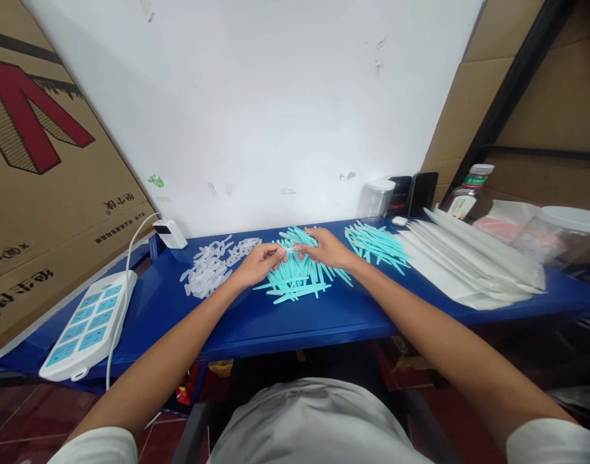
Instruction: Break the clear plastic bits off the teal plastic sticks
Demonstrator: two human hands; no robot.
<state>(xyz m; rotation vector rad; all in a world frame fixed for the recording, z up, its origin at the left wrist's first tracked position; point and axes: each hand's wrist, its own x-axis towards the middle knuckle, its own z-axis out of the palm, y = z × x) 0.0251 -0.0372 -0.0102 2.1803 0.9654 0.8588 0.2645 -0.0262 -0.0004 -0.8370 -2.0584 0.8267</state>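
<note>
My left hand [263, 263] is closed in a pinch, its fingertips on a small clear plastic cap [289, 250]. From the other side my right hand [325, 250] pinches a slim teal plastic stick; its fingers cover most of it, and the two pieces meet end to end. Both hands are above a loose heap of teal sticks [295, 288] on the blue table [275, 328]. To the left of my left hand lies a pile of translucent white caps [206, 270]. A second pile of teal sticks [376, 245] lies beyond my right wrist.
A white power strip [86, 325] with a cable is at the left, near a small white device [169, 233]. At the right are stacked white padded envelopes [469, 264], a clear jar [378, 200], phones [423, 193] and a bottle [471, 190]. A wall stands behind.
</note>
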